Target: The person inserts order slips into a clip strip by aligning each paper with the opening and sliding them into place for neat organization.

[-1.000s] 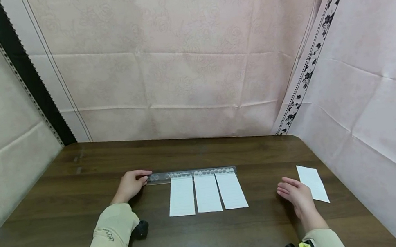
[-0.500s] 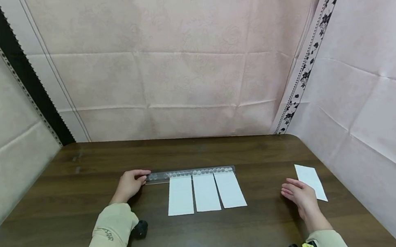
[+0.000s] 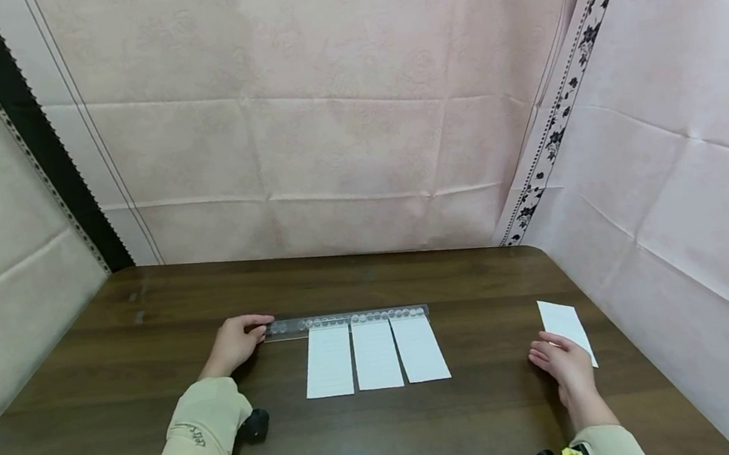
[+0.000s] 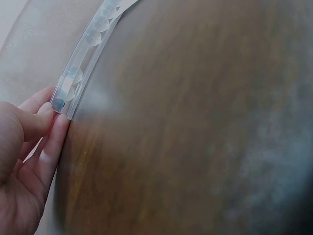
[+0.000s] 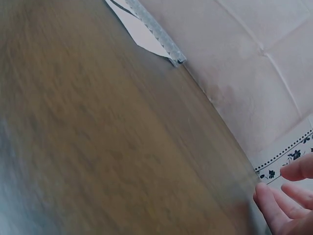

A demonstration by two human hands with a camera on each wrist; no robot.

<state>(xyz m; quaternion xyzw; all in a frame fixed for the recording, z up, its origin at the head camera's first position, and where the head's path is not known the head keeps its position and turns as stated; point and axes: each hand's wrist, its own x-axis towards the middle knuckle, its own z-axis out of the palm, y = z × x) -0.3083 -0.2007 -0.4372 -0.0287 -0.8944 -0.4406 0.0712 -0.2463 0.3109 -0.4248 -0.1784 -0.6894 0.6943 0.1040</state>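
Observation:
A clear plastic strip [image 3: 348, 320] with a row of round bubbles lies across the dark wooden table [image 3: 357, 281]. My left hand [image 3: 235, 343] pinches the strip's left end; the left wrist view shows fingertips [image 4: 51, 110] on the end of the strip [image 4: 80, 71]. Three white paper slips [image 3: 376, 354] lie side by side with their top edges at the strip. A fourth white slip [image 3: 562, 321] lies apart at the right. My right hand [image 3: 566, 366] is flat with straight fingers, its fingertips at that slip's near left edge. It holds nothing.
Pink cloth walls close in the table at the back and both sides, with a flowered band [image 3: 557, 128] at the right corner. Small black wrist cameras [image 3: 254, 425] sit on both forearms. The right wrist view shows the strip's far end [image 5: 156, 32].
My right hand has slid to the right, up to the lone slip. My left hand has stayed at the strip's end.

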